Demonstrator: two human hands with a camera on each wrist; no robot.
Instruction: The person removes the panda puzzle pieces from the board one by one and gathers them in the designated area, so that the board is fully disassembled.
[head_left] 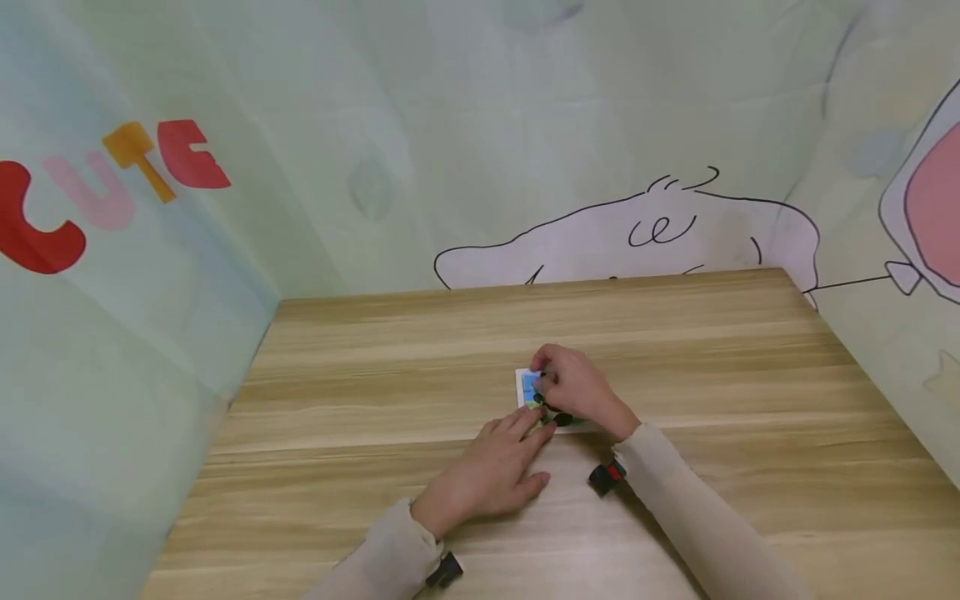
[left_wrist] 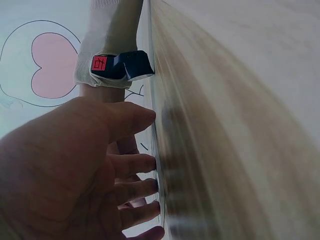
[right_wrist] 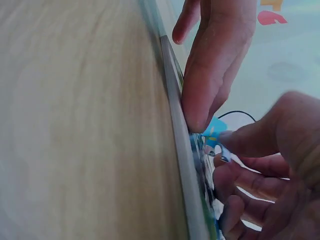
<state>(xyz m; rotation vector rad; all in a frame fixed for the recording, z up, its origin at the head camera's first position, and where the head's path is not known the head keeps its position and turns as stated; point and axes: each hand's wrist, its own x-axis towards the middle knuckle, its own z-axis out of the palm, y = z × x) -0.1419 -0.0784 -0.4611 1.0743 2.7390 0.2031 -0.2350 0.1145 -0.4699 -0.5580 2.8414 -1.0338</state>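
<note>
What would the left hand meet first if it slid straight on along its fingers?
Most likely the right hand, just ahead over the white-edged picture in the head view; depth is unclear, so the left hand might slide underneath.

**Left hand stretched out, right hand bent to a pinch**

The left hand (head_left: 487, 473) and the right hand (head_left: 577, 386) work close together. The left forearm (head_left: 378, 560) slants inward; this hand is palm down, its fingers (left_wrist: 132, 165) almost straight and slightly spread, the left thumb (left_wrist: 129, 118) standing apart. The right forearm (head_left: 705, 510) slants the opposite way. This hand is arched, its fingers are curled, and the right thumb (right_wrist: 257, 140) closes a narrow, pinching grip.
</note>
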